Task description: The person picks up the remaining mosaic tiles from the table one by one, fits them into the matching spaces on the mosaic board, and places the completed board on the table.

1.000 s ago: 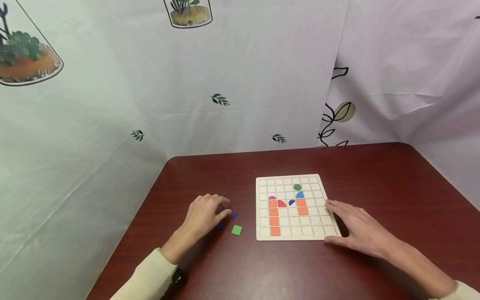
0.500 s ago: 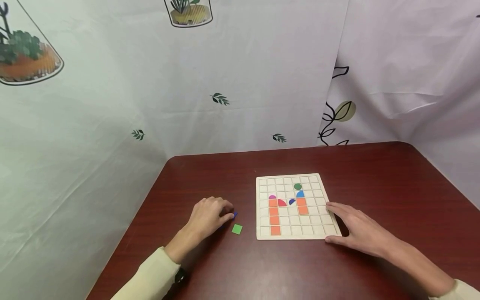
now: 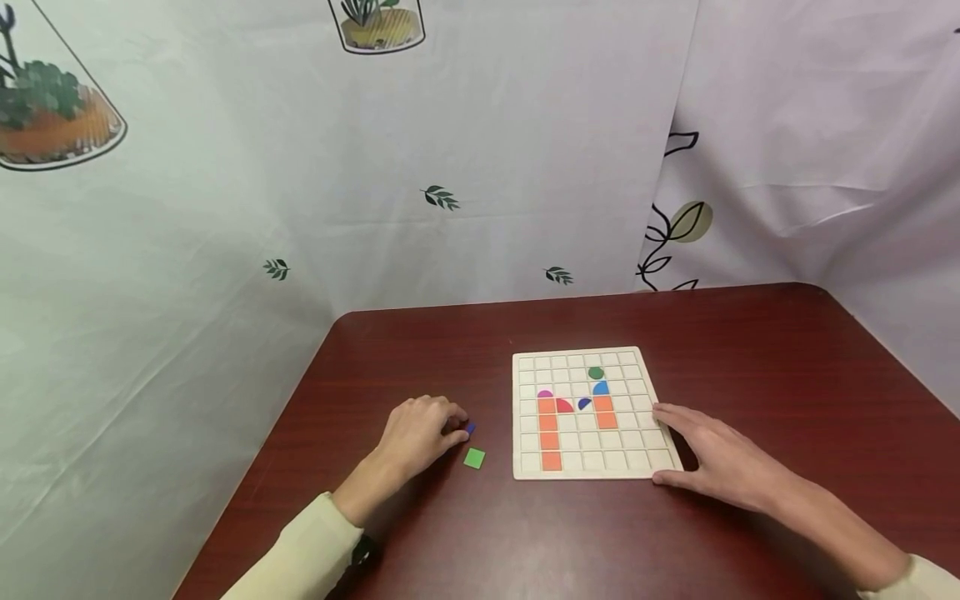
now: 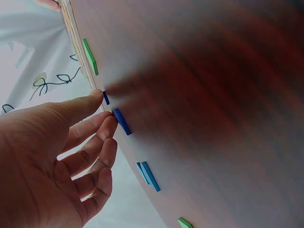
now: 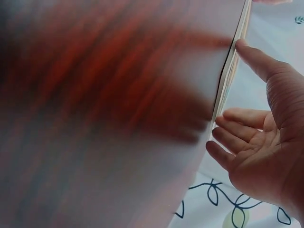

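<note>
On the tabletop left of the board, my left hand bends thumb and fingers around a small dark blue tile, its thumb tip at one end in the left wrist view. Another dark blue tile lies beside its fingertips there. Just in front of the hand is a green square tile. My right hand rests against the right edge of a pale gridded board, thumb at its near corner and fingers extended. Orange squares form two columns on the board.
A green circle, a blue quarter circle, a red quarter circle and a dark blue half circle also sit on the grid. Light blue tiles lie below the left fingers in the left wrist view. A patterned curtain hangs behind the table.
My left hand has moved slightly right and its thumb and fingers have closed in on the small dark blue tile, which has shifted a little. The right hand and board stay put.
</note>
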Motion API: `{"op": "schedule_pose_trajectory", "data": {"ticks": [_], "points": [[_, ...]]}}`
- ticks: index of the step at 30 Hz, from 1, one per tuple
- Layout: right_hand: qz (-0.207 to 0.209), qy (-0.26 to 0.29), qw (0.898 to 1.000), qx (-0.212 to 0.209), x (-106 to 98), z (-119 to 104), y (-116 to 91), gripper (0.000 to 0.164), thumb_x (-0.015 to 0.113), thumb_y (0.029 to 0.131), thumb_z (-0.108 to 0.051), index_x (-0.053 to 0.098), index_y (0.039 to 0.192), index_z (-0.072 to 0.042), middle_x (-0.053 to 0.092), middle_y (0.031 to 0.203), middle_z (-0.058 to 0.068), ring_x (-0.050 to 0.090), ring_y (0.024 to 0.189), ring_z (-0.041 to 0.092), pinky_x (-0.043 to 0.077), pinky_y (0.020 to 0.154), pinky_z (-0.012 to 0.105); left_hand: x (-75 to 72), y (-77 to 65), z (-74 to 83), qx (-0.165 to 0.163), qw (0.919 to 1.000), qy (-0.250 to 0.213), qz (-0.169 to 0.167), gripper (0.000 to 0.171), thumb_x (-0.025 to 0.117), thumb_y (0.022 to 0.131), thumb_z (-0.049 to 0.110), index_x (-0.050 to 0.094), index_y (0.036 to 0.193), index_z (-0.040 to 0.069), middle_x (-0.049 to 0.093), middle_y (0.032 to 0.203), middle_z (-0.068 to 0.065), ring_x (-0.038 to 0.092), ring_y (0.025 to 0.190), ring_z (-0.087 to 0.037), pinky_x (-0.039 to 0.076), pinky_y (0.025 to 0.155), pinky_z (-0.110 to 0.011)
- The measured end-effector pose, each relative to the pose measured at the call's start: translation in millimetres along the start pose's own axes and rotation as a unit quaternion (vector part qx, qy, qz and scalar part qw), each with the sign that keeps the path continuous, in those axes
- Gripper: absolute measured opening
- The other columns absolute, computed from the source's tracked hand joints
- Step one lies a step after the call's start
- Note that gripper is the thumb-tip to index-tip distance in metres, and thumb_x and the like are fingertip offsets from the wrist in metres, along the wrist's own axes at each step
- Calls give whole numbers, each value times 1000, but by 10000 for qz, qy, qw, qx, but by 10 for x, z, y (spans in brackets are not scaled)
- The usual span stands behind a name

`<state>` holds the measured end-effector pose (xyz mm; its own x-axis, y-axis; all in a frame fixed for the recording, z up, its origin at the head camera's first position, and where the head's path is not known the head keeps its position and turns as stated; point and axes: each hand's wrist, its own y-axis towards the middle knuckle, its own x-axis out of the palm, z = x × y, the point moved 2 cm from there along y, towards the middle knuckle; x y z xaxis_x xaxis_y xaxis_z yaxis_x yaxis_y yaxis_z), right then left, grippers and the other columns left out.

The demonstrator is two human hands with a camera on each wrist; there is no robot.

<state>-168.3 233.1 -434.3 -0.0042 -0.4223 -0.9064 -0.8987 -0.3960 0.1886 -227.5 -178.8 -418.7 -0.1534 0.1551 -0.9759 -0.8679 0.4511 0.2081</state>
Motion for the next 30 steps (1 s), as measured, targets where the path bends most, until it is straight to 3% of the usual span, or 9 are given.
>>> {"op": "schedule_pose_trajectory", "data": {"ticks": [17, 30], "points": [[-486, 222, 9984, 161, -95, 167, 184, 91, 90, 84, -45, 54, 150, 5, 51, 154, 29, 52, 138, 49, 48, 103, 63, 2, 18, 21, 75, 10000, 20, 52, 17, 93, 84, 29, 83, 97, 25, 71, 85, 14, 68, 77, -9, 53, 70, -35], [-765, 432, 9961, -30, -203, 328, 458, 95, 92, 82, -45, 51, 153, 3, 46, 157, 31, 45, 143, 52, 46, 105, 65, -35, 89, 35, 90, 9996, 84, -257, 16, 93, 84, 29, 83, 96, 23, 74, 84, 12, 67, 75, -7, 52, 64, -31]]}}
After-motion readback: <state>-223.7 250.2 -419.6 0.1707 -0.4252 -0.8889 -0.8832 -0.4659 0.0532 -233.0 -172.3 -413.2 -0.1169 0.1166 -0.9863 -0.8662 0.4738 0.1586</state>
